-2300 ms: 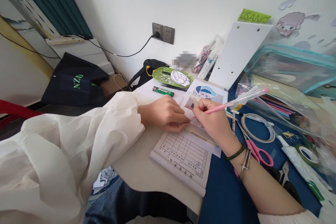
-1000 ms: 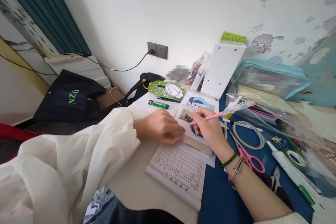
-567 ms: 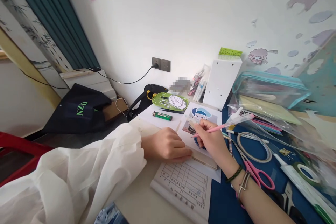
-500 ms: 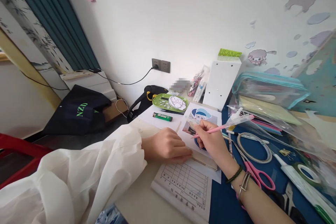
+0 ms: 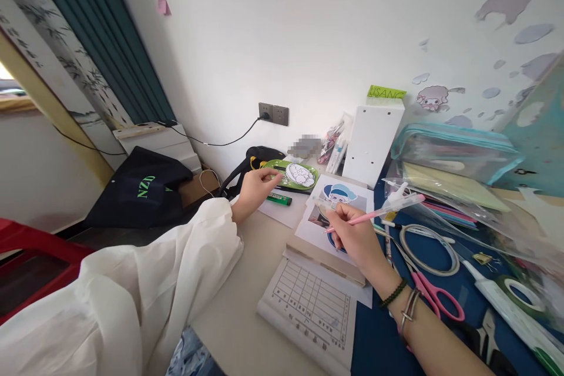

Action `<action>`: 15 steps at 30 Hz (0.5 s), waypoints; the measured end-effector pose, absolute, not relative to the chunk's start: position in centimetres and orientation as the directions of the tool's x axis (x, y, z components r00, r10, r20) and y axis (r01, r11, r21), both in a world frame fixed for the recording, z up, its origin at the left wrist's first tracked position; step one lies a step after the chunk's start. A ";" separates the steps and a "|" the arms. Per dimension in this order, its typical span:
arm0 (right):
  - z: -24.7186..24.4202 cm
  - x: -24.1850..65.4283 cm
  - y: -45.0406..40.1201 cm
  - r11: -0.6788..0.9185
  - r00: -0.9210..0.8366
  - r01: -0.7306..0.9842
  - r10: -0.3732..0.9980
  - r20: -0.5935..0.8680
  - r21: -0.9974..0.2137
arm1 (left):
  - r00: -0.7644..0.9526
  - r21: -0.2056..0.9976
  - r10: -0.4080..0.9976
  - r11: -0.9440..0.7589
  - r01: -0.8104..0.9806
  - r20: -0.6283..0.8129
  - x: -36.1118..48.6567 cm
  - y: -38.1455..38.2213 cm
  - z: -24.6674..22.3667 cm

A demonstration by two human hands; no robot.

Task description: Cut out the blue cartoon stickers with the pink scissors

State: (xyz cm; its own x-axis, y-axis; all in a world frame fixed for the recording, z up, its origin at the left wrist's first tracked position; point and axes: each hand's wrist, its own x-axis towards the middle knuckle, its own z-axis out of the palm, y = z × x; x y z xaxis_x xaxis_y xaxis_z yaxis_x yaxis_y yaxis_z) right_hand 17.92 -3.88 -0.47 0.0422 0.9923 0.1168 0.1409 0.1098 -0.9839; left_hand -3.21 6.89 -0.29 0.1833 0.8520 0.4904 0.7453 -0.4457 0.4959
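Two hands stand apart: the right hand (image 5: 358, 234) pinches a pink pen (image 5: 368, 217) over the printed sheet (image 5: 311, 229), between the table's (image 5: 244, 305) near and far edges, while the left hand (image 5: 252, 191), loosely uncurled near the green tray (image 5: 288, 184), might best steady that sheet by pressing its left edge.

Wall socket (image 5: 273, 114) observed at 12 o'clock, dark bag (image 5: 136, 191) marked "NZD" at 9. Teal-trimmed pouch (image 5: 458, 150) at 3, pink-handled scissors (image 5: 421, 283) at 4.

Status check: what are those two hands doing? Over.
Right hand gripping pink pen over printed sheet. Left hand near green tray, grip unclear. Right hand hiding part of printed sheet.
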 end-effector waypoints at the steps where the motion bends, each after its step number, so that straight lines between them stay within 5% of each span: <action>1: -0.4 17.9 -3.9 0.112 0.043 0.143 0.992 0.120 -0.983 | 0.172 0.481 0.860 -0.423 0.768 0.481 -3.4 7.3 -0.3; 15: -0.7 17.6 -3.6 0.102 0.039 0.210 0.993 0.112 -0.972 | 0.181 0.322 0.952 -0.257 0.911 0.247 -4.9 11.9 0.6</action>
